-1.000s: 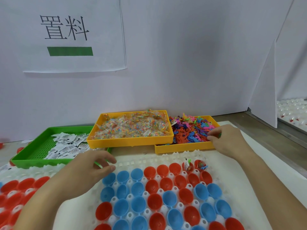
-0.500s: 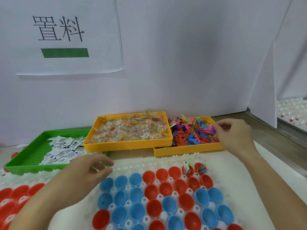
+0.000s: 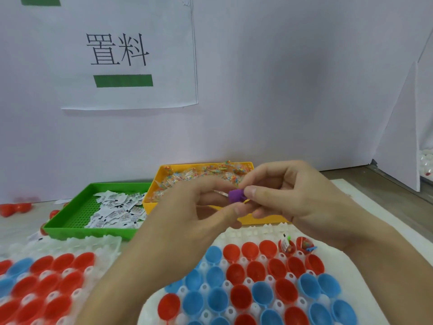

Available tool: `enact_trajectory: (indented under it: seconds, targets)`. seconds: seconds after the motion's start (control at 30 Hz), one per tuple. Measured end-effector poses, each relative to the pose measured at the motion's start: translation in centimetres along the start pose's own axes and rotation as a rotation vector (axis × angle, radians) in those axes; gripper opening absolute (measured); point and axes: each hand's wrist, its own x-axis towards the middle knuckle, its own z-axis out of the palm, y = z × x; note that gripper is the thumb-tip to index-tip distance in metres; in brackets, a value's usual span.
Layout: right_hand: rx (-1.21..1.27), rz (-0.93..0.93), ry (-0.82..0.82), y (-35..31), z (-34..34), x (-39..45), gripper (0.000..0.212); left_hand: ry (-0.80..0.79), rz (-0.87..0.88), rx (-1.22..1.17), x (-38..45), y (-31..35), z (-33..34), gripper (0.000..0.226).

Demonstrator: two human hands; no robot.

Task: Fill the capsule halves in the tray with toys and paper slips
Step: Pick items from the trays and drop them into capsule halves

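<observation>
both hands now together | R hand (image 3: 302, 195) + L hand (image 3: 199, 207) fingers pinch purple toy (image 3: 236, 195)

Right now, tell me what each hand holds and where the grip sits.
Both hands meet on one small purple plastic toy: right hand pinches its right side, left hand fingertips touch its left. Exact grip partly hidden.

Pale lilac wall (image 3: 281, 90), taped paper sign (image 3: 126, 55) with green bar, white partition (image 3: 398, 141)
</observation>
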Motion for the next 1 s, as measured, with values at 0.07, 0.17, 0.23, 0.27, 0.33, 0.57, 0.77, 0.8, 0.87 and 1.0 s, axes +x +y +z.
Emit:
enact_trajectory:
  seconds: [0.07, 0.17, 0.23, 0.27, 0.33, 0.57, 0.77, 0.8, 0.87, 1.0]
  targets:
    - [0.022, 0.007, 0.017, -0.2, 0.7, 0.0, 0.013, 0.064, 0.02, -0.005, 0.1, 0.1, -0.1, 0.011]
    - [-0.054, 0.009, 0.08, 0.0, 1.4, 0.1, 0.005, 0.131, -0.007, -0.043, 0.2, -0.1, -0.3, 0.013]
    - [-0.146, 0.028, 0.127, 0.1, 1.7, 0.2, 0.007, 0.176, -0.017, -0.062, 0.2, -0.2, -0.3, 0.015]
    - [-0.164, 0.045, 0.136, 0.1, 1.7, 0.2, 0.008, 0.182, -0.019, -0.058, 0.3, -0.2, -0.3, 0.014]
    - [-0.167, 0.08, 0.132, -0.1, 1.7, 0.1, 0.008, 0.174, -0.038, -0.071, 0.3, -0.2, -0.3, 0.016]
    - [-0.233, 0.103, 0.154, -0.2, 1.3, 0.0, 0.009, 0.154, -0.077, -0.171, 0.2, -0.1, -0.2, 0.022]
    - [-0.3, 0.086, 0.12, 0.0, 0.9, 0.0, 0.011, 0.246, -0.035, -0.167, 0.1, 0.0, -0.3, 0.015]
    - [-0.316, 0.089, 0.099, 0.0, 0.8, 0.0, 0.01, 0.266, -0.025, -0.157, 0.2, 0.0, -0.3, 0.012]
    - [-0.375, 0.084, 0.082, 0.0, 0.5, -0.2, 0.006, 0.287, -0.008, -0.115, 0.2, -0.1, -0.2, 0.013]
    - [-0.533, -0.008, 0.117, -0.1, -0.1, -0.2, 0.015, 0.241, 0.031, 0.095, 0.3, -0.4, 0.1, 0.022]
